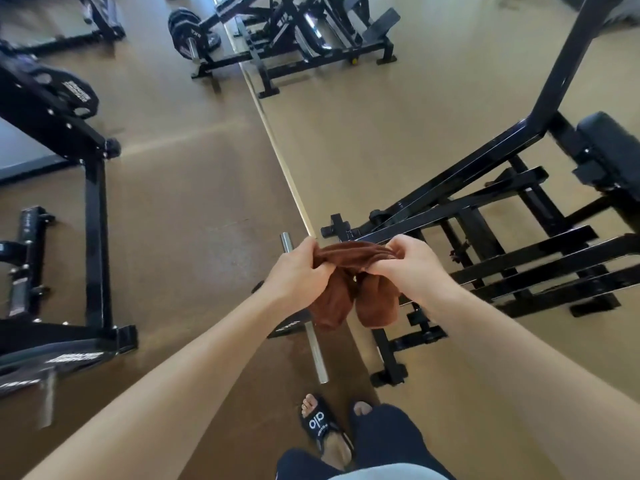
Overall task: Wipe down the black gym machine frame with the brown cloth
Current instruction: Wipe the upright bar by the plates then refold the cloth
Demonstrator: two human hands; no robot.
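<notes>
At frame centre the left hand [300,268] and right hand [403,264] each pinch the bunched brown terry cloth [349,289] — black steel gym machine frame [485,216] at right.

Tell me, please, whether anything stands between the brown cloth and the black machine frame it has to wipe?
Nothing visible does. Both hands, left hand and right hand, hold the brown cloth bunched in the air, and the black machine frame lies just beyond it and to the right, with only open space between them.
</notes>
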